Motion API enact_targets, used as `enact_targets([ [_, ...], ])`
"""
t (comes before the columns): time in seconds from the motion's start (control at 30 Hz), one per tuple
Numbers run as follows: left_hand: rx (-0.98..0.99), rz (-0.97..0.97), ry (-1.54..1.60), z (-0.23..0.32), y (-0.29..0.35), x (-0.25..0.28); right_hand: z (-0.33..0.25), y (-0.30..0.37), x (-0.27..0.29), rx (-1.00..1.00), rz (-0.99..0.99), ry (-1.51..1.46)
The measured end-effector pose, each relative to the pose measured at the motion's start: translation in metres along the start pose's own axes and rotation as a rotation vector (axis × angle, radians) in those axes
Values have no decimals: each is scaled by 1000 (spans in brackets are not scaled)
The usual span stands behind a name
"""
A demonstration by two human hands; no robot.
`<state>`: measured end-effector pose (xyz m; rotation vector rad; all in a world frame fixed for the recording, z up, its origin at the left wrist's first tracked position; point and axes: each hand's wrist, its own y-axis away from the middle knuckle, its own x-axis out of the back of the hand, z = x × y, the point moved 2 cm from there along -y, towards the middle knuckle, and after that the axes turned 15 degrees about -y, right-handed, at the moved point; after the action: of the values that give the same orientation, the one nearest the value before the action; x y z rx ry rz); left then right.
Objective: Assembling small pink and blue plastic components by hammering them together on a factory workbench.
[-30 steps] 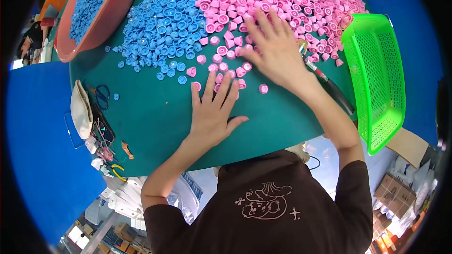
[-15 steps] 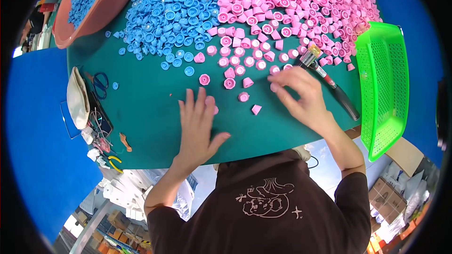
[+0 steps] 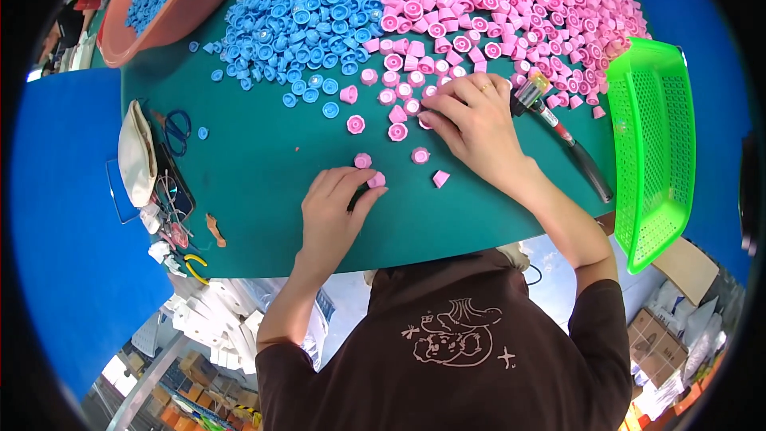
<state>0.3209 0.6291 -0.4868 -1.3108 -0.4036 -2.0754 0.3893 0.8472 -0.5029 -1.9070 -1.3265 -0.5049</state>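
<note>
My left hand point(image 3: 329, 206) has its thumb and fingertips closed round a small pink cap point(image 3: 377, 180) low over the table. Just beyond it stands another pink cap point(image 3: 363, 160), touching or nearly touching my index finger. Farther right, my right hand point(image 3: 483, 129) is bent with its thumb and index finger drawn together at a pink cap point(image 3: 425, 122), which they partly cover. Several loose pink caps lie between the hands, among them one point(image 3: 420, 156) standing and one point(image 3: 440, 179) tipped on its side.
Large heaps of blue caps point(image 3: 307, 20) and pink caps point(image 3: 511, 0) cover the far table. A hammer point(image 3: 586, 168) lies beside my right forearm, next to a green basket point(image 3: 654, 160). Left are a pink tub point(image 3: 203, 0), scissors point(image 3: 177, 132), a pouch point(image 3: 137, 152) and yellow-handled pliers point(image 3: 194, 267).
My left hand has gone from spread fingers to a pinch on a pink cap. My right hand has moved left and away from me, down to a pink cap.
</note>
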Motion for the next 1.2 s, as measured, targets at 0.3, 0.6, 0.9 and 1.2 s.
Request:
enact_targets([
  [0.3,24,56,209,9,-10,-9,-1,50,76,-328,206,-357],
  [0.6,-331,74,139,46,-57,-41,1,86,92,-459,126,44],
  [0.9,-420,152,-12,46,-44,-42,21,101,107,-471,125,192],
  [1.2,-276,252,-60,33,-100,-28,13,112,108,-803,254,-507],
])
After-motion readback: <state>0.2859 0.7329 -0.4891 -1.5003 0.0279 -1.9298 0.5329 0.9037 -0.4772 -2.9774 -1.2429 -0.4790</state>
